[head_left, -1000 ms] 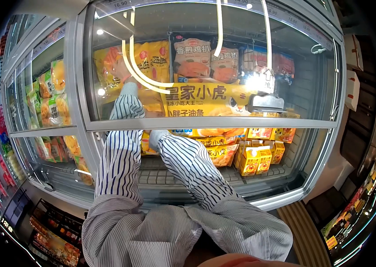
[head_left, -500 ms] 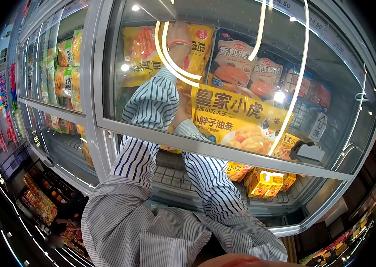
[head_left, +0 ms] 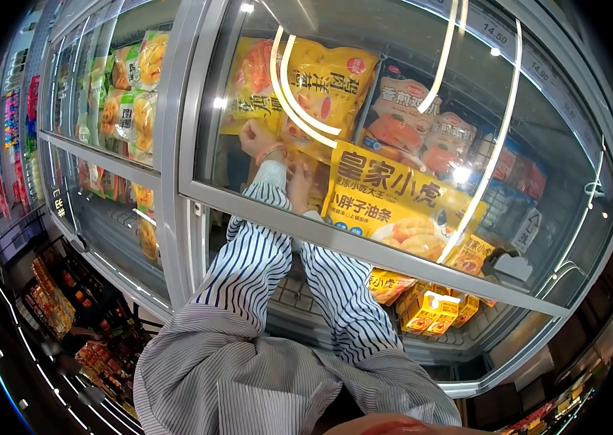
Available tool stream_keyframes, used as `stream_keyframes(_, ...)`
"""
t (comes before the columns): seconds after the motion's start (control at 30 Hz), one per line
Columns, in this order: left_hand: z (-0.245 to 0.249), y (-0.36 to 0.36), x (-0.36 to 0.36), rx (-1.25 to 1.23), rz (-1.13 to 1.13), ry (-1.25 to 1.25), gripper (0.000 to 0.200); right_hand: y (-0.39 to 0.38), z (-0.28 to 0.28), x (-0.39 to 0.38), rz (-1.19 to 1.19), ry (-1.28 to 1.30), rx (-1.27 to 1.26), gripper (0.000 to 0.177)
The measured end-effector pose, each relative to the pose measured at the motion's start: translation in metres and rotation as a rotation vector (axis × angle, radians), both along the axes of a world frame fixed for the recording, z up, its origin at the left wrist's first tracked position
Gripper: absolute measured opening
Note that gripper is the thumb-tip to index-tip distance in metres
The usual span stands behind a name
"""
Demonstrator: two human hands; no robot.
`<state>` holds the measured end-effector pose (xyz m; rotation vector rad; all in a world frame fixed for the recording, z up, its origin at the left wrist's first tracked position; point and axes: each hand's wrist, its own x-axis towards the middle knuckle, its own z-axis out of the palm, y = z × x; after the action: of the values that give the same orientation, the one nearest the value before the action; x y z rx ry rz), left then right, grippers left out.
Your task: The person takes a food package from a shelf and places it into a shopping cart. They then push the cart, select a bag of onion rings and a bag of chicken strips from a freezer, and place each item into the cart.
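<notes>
Both hands are inside a freezer, seen through its glass lid. My left hand [head_left: 259, 141], with a pink band at the wrist, has its fingers curled in at the lower edge of a yellow bag [head_left: 254, 109]; anything inside them is hidden. Just right of it and lower, my right hand [head_left: 299, 185] has bent fingers against a yellow bag [head_left: 315, 170] that lies partly under the others. Another yellow bag [head_left: 328, 83] lies above the hands. A large yellow bag with Chinese lettering [head_left: 393, 196] is right of my right hand.
The lid's grey frame [head_left: 364, 250] crosses above both forearms. Pink-and-white bags [head_left: 401, 109] lie at the upper right. Small yellow boxes [head_left: 430, 310] stand in a wire basket at the lower right. Behind a grey divider [head_left: 179, 145], green-and-yellow bags [head_left: 121, 116] fill the left compartment.
My left hand has drawn back from the upper yellow bags toward me, uncovering the printed bag there. My right hand shows more beside it. The view has shifted, so the freezer appears further right.
</notes>
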<state>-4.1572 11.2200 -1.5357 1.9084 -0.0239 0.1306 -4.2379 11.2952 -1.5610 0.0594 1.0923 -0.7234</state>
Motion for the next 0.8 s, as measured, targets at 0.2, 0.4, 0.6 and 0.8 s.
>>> stream_keyframes(0.2, 0.012, 0.026, -0.015, 0.022, 0.165, 0.212, 0.036, -0.022, 0.040, -0.008, 0.053, -0.027, 0.081, 0.027)
stream_keyframes(0.4, -0.014, 0.032, 0.032, -0.046, -0.008, 0.468, 0.031, -0.029, 0.043, -0.004, 0.169, -0.077, 0.058, 0.023)
stream_keyframes(0.6, 0.006, 0.027, 0.014, -0.151, 0.037, 0.487, 0.023, -0.036, 0.031, -0.009, 0.050, -0.194, 0.078, 0.024)
stream_keyframes(0.8, 0.026, 0.066, -0.025, -0.095, 0.213, 0.480, 0.019, -0.062, 0.046, -0.009, -0.020, -0.139, 0.145, 0.017)
